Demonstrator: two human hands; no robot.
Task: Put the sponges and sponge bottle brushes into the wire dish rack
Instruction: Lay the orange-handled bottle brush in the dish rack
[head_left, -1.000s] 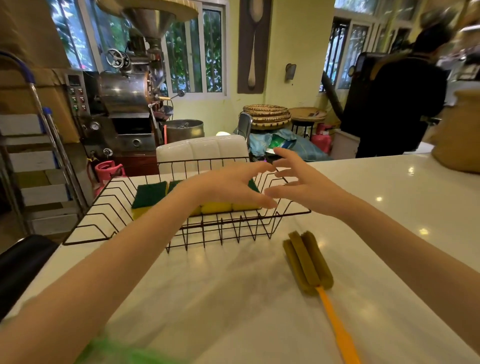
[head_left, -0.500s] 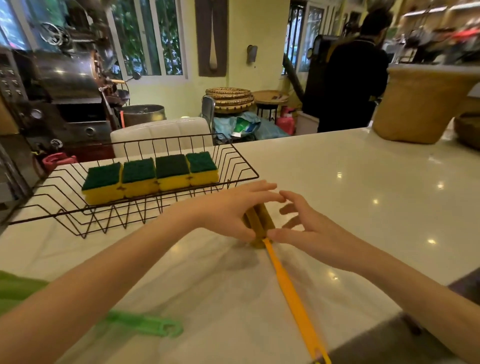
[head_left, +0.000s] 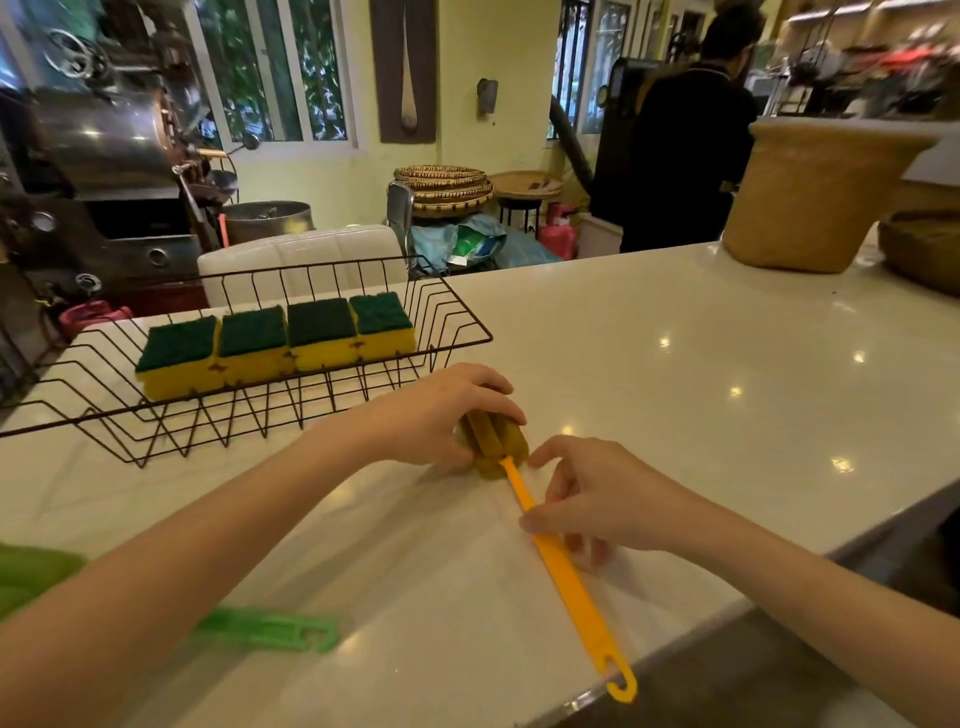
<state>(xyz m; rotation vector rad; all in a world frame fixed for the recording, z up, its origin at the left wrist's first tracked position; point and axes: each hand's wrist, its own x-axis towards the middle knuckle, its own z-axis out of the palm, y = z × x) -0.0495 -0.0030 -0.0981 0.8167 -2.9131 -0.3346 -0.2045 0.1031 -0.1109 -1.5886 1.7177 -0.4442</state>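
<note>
On the white counter (head_left: 675, 364), just at five o'clock of the wire dish rack (head_left: 457, 317), lies the orange-handled bottle brush (head_left: 558, 564). Left hand (head_left: 441, 415) curls over its sponge head (head_left: 496, 441), fingers closed around it; right hand (head_left: 597, 499) pinches the handle, fingers loosely bent. Four sponges (head_left: 275, 343) sit in the rack. Best lift level with both ends, then lay it alongside them. Green brush (head_left: 270, 629) waits at seven o'clock.
</note>
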